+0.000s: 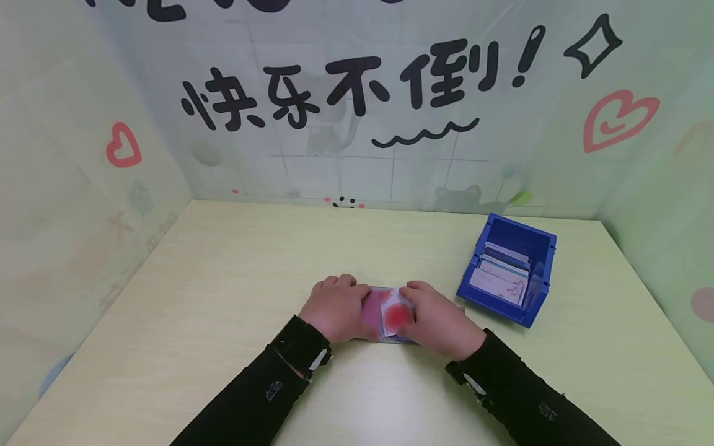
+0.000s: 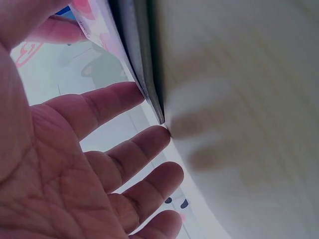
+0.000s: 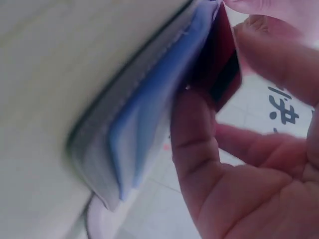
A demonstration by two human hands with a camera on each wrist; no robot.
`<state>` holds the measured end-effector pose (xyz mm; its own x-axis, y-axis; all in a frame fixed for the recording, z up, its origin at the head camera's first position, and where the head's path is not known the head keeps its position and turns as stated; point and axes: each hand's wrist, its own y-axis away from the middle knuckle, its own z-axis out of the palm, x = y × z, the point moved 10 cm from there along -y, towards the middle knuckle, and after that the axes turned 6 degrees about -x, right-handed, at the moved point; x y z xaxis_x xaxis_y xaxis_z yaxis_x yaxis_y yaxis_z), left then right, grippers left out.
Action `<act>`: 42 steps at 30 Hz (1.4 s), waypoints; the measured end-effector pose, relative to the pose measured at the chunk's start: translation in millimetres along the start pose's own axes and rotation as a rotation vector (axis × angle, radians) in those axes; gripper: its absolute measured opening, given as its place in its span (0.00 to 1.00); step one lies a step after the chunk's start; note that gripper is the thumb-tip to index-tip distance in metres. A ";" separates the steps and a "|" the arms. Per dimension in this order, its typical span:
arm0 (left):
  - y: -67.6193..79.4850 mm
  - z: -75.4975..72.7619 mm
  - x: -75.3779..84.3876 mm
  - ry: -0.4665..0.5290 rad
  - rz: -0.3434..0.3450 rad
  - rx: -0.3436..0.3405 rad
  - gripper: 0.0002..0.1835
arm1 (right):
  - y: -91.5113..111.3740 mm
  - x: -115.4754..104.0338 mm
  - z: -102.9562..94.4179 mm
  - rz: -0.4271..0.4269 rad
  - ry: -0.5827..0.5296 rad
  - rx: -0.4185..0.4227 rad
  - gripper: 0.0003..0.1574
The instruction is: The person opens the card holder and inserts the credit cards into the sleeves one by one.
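A small grey card wallet with blue inner sleeves lies on the table in front of me; its pink left part shows between my hands. My left hand holds the wallet by its left side, thumb at the near edge and fingers at the far edge. In the left wrist view the index fingertip touches the edge, the other fingers stretched beside it. With thumb and forefinger my right hand pinches a white card with a red circle over the wallet. A dark stripe crosses the card's back in the right wrist view.
To the right stands a blue plastic bin with several upright cards inside. The pale wooden table meets printed wall sheets at the back and both sides. A strap loop hangs by the wallet's corner.
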<state>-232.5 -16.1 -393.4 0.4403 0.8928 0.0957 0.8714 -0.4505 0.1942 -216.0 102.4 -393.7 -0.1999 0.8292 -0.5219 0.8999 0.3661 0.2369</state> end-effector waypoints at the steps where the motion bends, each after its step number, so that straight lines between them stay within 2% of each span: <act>1: -0.1 0.0 0.0 0.000 0.000 0.002 0.42 | 0.5 -1.5 0.6 -0.008 0.023 -0.001 0.41; 7: 0.0 0.2 0.6 0.000 0.001 0.010 0.42 | 1.5 -9.4 3.2 -0.066 0.184 0.037 0.38; 15: 0.0 0.1 1.5 0.005 -0.001 0.012 0.43 | 2.8 -13.3 4.3 -0.084 0.235 0.073 0.21; 29: 0.6 -0.1 1.7 0.010 -0.010 0.026 0.42 | 4.2 -20.7 5.1 -0.112 0.224 0.090 0.09; 35: 0.2 0.4 1.3 0.012 -0.008 0.023 0.44 | 3.6 -20.9 8.0 -0.097 0.231 0.075 0.09; 42: -0.2 0.0 0.3 0.008 -0.005 0.023 0.45 | 3.9 -23.2 8.6 -0.110 0.161 0.038 0.11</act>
<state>-232.5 -15.8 -393.4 0.4346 0.8947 0.1028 0.8781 -0.4464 0.1725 -204.5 81.0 -387.8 -0.3545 0.8430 -0.4046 0.8827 0.4444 0.1526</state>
